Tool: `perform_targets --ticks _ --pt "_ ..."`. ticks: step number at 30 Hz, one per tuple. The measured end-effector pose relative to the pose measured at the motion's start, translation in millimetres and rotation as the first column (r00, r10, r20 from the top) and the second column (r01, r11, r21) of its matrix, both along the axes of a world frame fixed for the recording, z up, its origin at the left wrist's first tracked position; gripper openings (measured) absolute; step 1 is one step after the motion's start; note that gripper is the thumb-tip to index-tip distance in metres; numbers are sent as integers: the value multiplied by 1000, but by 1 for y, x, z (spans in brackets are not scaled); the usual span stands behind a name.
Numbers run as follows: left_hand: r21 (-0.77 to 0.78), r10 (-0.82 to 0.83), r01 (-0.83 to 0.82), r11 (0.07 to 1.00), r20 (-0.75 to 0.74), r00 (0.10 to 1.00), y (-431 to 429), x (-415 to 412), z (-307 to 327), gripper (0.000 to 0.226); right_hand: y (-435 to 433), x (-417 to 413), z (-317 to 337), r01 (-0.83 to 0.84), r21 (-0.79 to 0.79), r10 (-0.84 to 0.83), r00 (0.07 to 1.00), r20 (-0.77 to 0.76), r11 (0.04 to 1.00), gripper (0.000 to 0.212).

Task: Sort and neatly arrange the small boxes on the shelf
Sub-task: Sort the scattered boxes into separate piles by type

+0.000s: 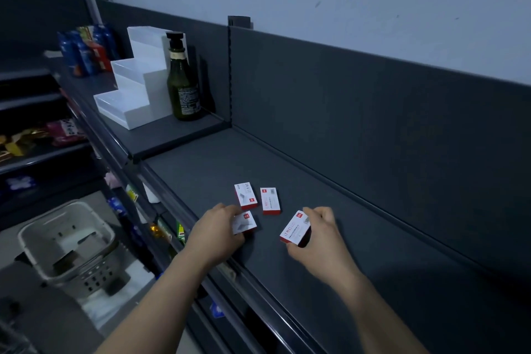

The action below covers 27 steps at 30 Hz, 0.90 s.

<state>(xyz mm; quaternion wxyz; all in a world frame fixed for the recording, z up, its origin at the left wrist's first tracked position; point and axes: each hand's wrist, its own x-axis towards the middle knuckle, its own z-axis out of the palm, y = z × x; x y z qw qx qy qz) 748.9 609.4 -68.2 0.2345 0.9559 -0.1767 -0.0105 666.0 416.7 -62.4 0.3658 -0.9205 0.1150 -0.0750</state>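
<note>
Several small white-and-red boxes lie on the dark grey shelf (pixel 330 210). Two of them sit side by side, untouched: one box (pixel 246 195) on the left and another box (pixel 270 200) on the right. My left hand (pixel 218 231) grips a third box (pixel 244 223) lying flat near the shelf's front edge. My right hand (pixel 321 236) holds a fourth box (pixel 296 226) tilted up off the shelf, fingers curled round its far end.
A white stepped display stand (pixel 135 86) and a green bottle (pixel 182 86) stand on the raised shelf to the left. Blue cans (pixel 83 52) sit farther back. A grey basket (pixel 71 241) is below left. The shelf's back panel (pixel 373 112) rises behind the boxes.
</note>
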Motion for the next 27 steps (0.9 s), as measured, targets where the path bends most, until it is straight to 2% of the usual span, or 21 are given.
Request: perform_targets --ticks 7,12,20,27 --pt "111 -170 169 979 -4 985 12 55 -7 26 33 34 -14 106 2 -106 994 -16 994 40" --pt "118 -285 281 953 22 958 13 85 -13 5 50 46 -24 175 -34 -173 983 56 984 37" --pt "56 -333 330 942 50 942 15 104 -15 23 72 63 -30 326 -195 -332 943 -3 925 65" --pt "89 -363 352 932 232 903 10 92 -1 35 68 46 -19 309 -261 -326 945 -23 914 71"
